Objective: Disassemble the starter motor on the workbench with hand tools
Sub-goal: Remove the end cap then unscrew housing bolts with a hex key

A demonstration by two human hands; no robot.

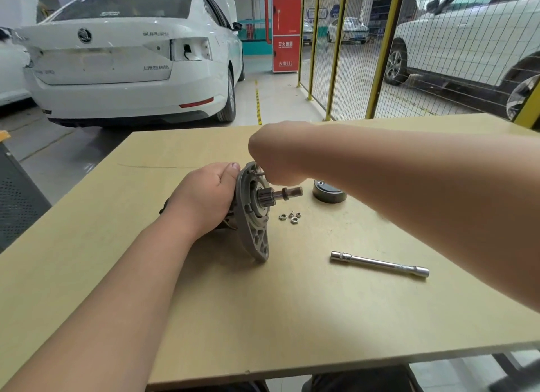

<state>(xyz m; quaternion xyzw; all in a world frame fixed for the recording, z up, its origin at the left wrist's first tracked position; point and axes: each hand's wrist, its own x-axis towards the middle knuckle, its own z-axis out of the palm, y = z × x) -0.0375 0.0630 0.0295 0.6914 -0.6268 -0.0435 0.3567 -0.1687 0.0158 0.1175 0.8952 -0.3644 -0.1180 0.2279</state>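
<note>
The starter motor [253, 216] lies on its side on the workbench [204, 304], its grey flange plate facing right with the pinion gear and shaft [280, 195] sticking out. My left hand [204, 198] wraps around the motor body behind the flange and hides most of it. My right hand [271, 154] reaches in from the right, bent down at the wrist, with its fingers pinched on a thin stud or bolt [259, 173] at the flange's upper edge. The fingertips are mostly hidden behind the wrist.
Several loose nuts [290, 217] lie just right of the flange. A dark round end cap [329, 191] sits behind them. A chrome socket extension bar [380, 264] lies at the right front. Parked white cars and a yellow mesh fence stand beyond the bench.
</note>
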